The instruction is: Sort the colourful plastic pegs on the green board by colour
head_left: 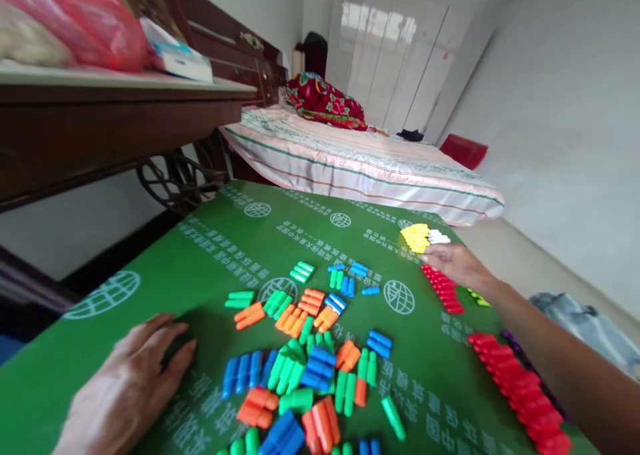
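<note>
My left hand [133,382] rests on the green board [210,268] at the lower left, thumb and fingers apart, holding nothing. To its right lies a loose heap of bullet-shaped plastic toy blocks in blue [319,368], green [287,368] and orange [321,423]. My right hand [453,262] reaches to the far right edge, its fingers bent together beside a group of yellow blocks [415,237] and white blocks [439,237]. What its fingertips hold, if anything, is too small to tell.
Red blocks form one row [443,288] by my right wrist and a longer row [520,392] nearer me. Purple blocks [515,342] and yellow-green blocks [479,298] are partly hidden by my right forearm. A wooden table [120,118] overhangs the left; a bed [370,162] stands beyond.
</note>
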`<state>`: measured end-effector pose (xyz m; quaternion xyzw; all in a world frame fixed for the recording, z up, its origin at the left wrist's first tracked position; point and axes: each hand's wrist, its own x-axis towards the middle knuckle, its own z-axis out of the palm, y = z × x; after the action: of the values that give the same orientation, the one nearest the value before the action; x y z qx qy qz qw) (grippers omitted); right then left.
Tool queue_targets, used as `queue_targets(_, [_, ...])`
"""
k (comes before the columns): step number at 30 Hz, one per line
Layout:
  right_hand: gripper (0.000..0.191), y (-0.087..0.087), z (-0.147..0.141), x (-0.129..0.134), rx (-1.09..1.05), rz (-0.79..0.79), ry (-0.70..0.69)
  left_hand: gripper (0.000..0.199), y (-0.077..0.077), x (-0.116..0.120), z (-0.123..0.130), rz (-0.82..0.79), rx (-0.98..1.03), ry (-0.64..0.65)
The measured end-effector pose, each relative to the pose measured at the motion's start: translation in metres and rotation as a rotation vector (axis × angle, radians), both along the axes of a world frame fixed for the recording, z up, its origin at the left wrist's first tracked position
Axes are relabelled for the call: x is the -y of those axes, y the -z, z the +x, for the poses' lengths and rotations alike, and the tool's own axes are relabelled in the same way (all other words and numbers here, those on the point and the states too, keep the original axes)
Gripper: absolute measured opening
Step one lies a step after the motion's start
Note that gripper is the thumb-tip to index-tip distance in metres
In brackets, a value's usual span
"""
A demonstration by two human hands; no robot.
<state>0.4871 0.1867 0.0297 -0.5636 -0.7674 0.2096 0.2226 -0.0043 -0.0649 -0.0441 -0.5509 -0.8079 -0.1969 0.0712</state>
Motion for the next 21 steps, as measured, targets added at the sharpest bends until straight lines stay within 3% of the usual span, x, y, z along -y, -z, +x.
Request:
queue_targets(5, [0.037, 0.015, -0.029, 0.083, 0.024, -0.106, -0.162, 0.067, -0.024, -0.009, 0.013, -0.134, -0.013, 0.029])
queue_targets(10, [0.036, 0.022, -0.058, 0.147, 0.109, -0.092, -0.235, 0.060, -0.033, -0.023, 0.022, -0.254, -0.061, 0.006])
queue_targets(21, [0.033, 0.039, -0.089, 0.209, 0.202, -0.066, -0.153, 0.050, -0.025, -0.072, 0.040, -0.238, -0.070, -0.091])
